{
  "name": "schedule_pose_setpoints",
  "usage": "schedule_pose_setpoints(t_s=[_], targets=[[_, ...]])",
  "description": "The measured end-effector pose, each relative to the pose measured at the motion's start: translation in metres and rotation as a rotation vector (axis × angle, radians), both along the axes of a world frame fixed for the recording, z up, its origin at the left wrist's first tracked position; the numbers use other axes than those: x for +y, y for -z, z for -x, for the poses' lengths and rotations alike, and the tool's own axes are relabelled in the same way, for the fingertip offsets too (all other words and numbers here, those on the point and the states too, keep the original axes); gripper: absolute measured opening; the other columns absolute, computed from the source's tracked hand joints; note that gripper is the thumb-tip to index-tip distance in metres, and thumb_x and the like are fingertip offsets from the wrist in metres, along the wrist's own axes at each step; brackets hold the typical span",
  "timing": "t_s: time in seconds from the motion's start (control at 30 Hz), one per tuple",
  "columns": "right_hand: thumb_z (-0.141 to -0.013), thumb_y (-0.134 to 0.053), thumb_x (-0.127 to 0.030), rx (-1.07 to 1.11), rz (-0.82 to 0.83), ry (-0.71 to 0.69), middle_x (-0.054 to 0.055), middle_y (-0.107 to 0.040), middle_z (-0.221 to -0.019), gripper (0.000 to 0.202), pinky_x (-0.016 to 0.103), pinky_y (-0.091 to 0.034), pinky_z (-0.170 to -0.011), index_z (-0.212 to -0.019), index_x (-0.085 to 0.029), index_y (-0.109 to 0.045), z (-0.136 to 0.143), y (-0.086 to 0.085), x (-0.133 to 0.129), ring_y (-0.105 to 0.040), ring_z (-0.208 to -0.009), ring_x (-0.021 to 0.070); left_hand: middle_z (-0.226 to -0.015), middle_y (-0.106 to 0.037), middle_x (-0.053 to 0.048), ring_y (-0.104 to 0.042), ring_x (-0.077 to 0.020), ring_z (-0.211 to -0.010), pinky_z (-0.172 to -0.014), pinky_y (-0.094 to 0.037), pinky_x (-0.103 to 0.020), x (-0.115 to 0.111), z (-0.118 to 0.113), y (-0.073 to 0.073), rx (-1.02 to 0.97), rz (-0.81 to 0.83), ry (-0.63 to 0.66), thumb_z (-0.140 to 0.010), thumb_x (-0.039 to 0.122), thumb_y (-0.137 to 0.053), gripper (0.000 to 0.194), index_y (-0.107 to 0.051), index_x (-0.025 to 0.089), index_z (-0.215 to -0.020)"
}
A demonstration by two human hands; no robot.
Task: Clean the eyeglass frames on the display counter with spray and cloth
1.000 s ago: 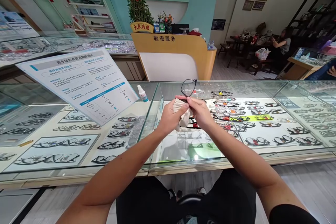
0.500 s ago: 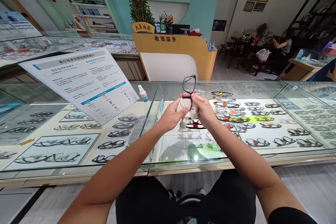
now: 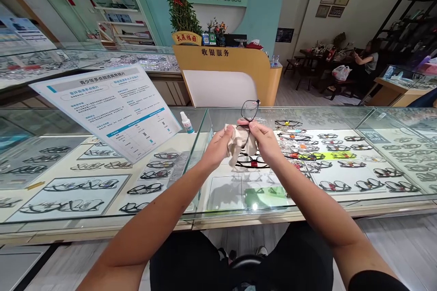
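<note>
A pair of dark-rimmed glasses is held above the glass counter, one lens pointing up and away from me. My right hand pinches the frame near its middle. A pale beige cleaning cloth hangs in folds from my left hand, whose thumb presses on top of it. The cloth lies against the lower part of the glasses and partly hides it. Beneath my hands, a dark pair with a red tag rests inside the display case.
The glass counter spans the view, with several rows of glasses inside. On top stand a white spray bottle and a large printed sheet. Beyond is a wooden cashier desk. A seated person is at the far right.
My left hand and the cloth have shifted slightly left, and more of the cloth shows. The glasses have tilted a little to the right. My right hand keeps its hold.
</note>
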State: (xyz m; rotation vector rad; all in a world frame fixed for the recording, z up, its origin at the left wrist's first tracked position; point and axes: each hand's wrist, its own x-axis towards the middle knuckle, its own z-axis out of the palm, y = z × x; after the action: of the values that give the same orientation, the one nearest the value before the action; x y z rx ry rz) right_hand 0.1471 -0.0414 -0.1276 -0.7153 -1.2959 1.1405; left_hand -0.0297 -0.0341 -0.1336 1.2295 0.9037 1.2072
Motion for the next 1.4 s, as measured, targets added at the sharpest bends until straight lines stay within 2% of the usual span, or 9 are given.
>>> schedule_pose_setpoints(t_s=[0.13,0.3,0.53,0.7,0.9,1.0,1.07,1.23,1.4], targets=[[-0.097,-0.073,-0.075,-0.039,-0.105,0.032,0.006,-0.079,-0.141,0.048,0.046,-0.042,-0.128,-0.104,-0.032,-0.092,-0.009,-0.004,0.004,-0.064,-0.143,0.0317,-0.073,-0.069,-0.001,-0.068,-0.0181,-0.070,-0.061,-0.051,-0.027,0.011,0.007,-0.003,-0.101,0.053,-0.096,-0.066,0.088,-0.090,0.076,-0.068,0.020,-0.091],[-0.099,-0.070,-0.077,-0.261,-0.180,-0.009,0.009,-0.071,-0.155,0.051,0.050,-0.033,-0.135,-0.100,-0.032,-0.093,-0.010,-0.006,0.000,-0.054,-0.157,0.0335,-0.083,-0.076,-0.005,-0.074,-0.0212,-0.078,-0.067,-0.057,-0.030,0.013,0.011,-0.013,-0.173,0.052,-0.148,-0.071,0.084,-0.092,0.075,-0.073,0.019,-0.103],[-0.099,-0.066,-0.082,-0.407,-0.223,0.028,0.007,-0.064,-0.166,0.055,0.057,-0.023,-0.139,-0.101,-0.034,-0.094,-0.007,-0.002,-0.003,-0.048,-0.161,0.0358,-0.066,-0.058,0.003,-0.052,-0.0126,-0.056,-0.052,-0.043,-0.028,0.015,0.013,-0.006,-0.091,-0.018,-0.110,-0.069,0.093,-0.086,0.077,-0.064,0.022,-0.088],[-0.101,-0.064,-0.081,-0.417,-0.240,0.113,0.003,-0.059,-0.172,0.053,0.060,-0.021,-0.139,-0.102,-0.037,-0.094,-0.008,-0.005,-0.007,-0.041,-0.166,0.0377,-0.071,-0.052,0.002,-0.047,-0.0143,-0.065,-0.060,-0.040,-0.030,0.016,0.016,-0.005,0.040,-0.190,-0.270,-0.079,0.096,-0.075,0.074,-0.059,0.023,-0.081],[-0.101,-0.061,-0.082,-0.450,-0.238,0.057,0.004,-0.060,-0.172,0.055,0.058,-0.020,-0.140,-0.103,-0.037,-0.094,-0.002,-0.004,-0.012,-0.040,-0.167,0.0355,-0.077,-0.049,-0.001,-0.046,-0.0184,-0.074,-0.074,-0.037,-0.035,0.005,0.024,-0.023,0.400,-0.557,-0.464,-0.107,0.061,-0.061,0.056,-0.049,0.023,-0.069],[-0.103,-0.061,-0.081,-0.458,-0.241,0.052,0.004,-0.060,-0.171,0.055,0.058,-0.020,-0.140,-0.105,-0.037,-0.094,-0.002,-0.004,-0.013,-0.041,-0.166,0.0352,-0.086,-0.062,-0.006,-0.052,-0.0225,-0.085,-0.083,-0.038,-0.038,0.004,0.030,-0.031,0.611,-0.700,-0.562,-0.105,0.044,-0.062,0.042,-0.055,0.023,-0.070],[-0.102,-0.060,-0.081,-0.462,-0.246,0.054,0.005,-0.061,-0.170,0.056,0.058,-0.020,-0.140,-0.105,-0.037,-0.094,-0.002,-0.004,-0.013,-0.042,-0.165,0.0353,-0.083,-0.061,-0.006,-0.051,-0.0233,-0.085,-0.083,-0.036,-0.039,0.004,0.035,-0.035,0.713,-0.751,-0.607,-0.101,0.039,-0.065,0.040,-0.052,0.023,-0.067],[-0.102,-0.060,-0.083,-0.467,-0.245,0.054,0.007,-0.063,-0.169,0.057,0.059,-0.020,-0.140,-0.106,-0.037,-0.094,-0.001,-0.003,-0.012,-0.044,-0.164,0.0353,-0.063,-0.044,0.002,-0.035,-0.0168,-0.066,-0.069,-0.025,-0.036,0.002,0.044,-0.042,0.724,-0.574,-0.584,-0.101,0.042,-0.066,0.046,-0.043,0.023,-0.066],[-0.103,-0.059,-0.082,-0.491,-0.242,0.048,0.008,-0.062,-0.169,0.059,0.060,-0.024,-0.139,-0.108,-0.035,-0.094,0.001,-0.003,-0.014,-0.044,-0.165,0.0355,-0.069,-0.055,0.003,-0.046,-0.0158,-0.067,-0.068,-0.033,-0.033,0.006,0.046,-0.043,0.608,-0.407,-0.571,-0.097,0.044,-0.070,0.035,-0.049,0.024,-0.077]])
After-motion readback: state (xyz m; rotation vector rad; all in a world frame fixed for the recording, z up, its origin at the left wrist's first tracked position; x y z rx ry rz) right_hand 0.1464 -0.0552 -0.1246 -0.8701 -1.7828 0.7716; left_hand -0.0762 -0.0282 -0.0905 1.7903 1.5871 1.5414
